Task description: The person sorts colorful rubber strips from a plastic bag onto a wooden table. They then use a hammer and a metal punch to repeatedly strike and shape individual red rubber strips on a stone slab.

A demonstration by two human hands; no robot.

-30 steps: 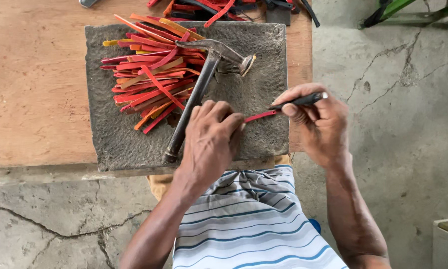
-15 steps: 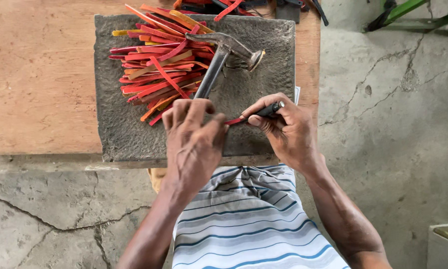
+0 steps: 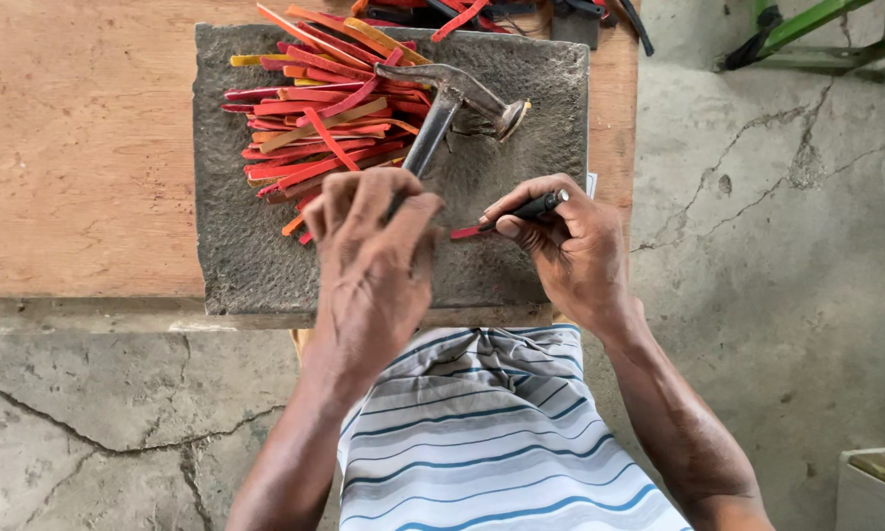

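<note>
Landmark: grey stone slab (image 3: 265,265) lying on the wooden desk (image 3: 78,147).

Right hand (image 3: 570,251) is at the slab's near-right part, fingers (image 3: 509,224) pinching a dark slim tool (image 3: 533,207) together with one red strip (image 3: 470,232). The strip's long axis runs roughly left-right across the slab, slightly tilted, free end pointing left toward the left hand (image 3: 373,265). The left hand is at the slab's near middle, fingers curled and pressed together over the lower handle of the hammer (image 3: 452,103); whether they fully grip it cannot be told, the back of the hand hides that. The strip tip is just beside the left hand's fingertips, not clearly touching, so the left hand is nearer the free end and the right hand owns the strip. Hammer handle runs from the near middle up to the far-right, head resting on the slab near its far-right corner. Pile of red, orange and yellow strips (image 3: 314,118) is on the slab's far-left part, under the hammer handle.

Versus the earlier frames: the right hand has moved in from the slab's right edge, closing the gap to the left hand; hammer and pile sit the same on the slab.
</note>
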